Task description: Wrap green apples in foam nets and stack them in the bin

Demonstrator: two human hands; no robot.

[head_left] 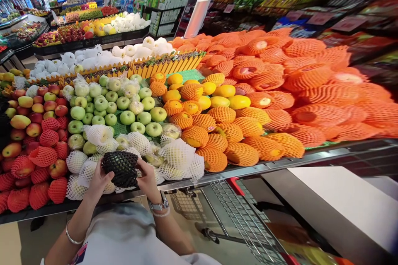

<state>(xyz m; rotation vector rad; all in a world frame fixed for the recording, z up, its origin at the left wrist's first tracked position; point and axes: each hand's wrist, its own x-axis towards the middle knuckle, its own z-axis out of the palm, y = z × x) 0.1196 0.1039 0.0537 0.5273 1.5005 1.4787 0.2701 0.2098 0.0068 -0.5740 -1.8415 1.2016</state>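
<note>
Both my hands hold one fruit wrapped in a black foam net (122, 168) just above the front edge of the fruit stand. My left hand (97, 181) grips its left side with the fingers curled around it. My right hand (148, 180) cups the right side, and a watch sits on that wrist. Directly behind the fruit lie white-netted fruits (174, 155) and green apples (124, 109).
Red apples, some in red nets (37, 140), fill the left of the stand, and orange-netted fruit (236, 132) the right. A metal shopping cart (236, 215) stands at my lower right beside a white box (345, 203). More produce displays and shelves stand behind.
</note>
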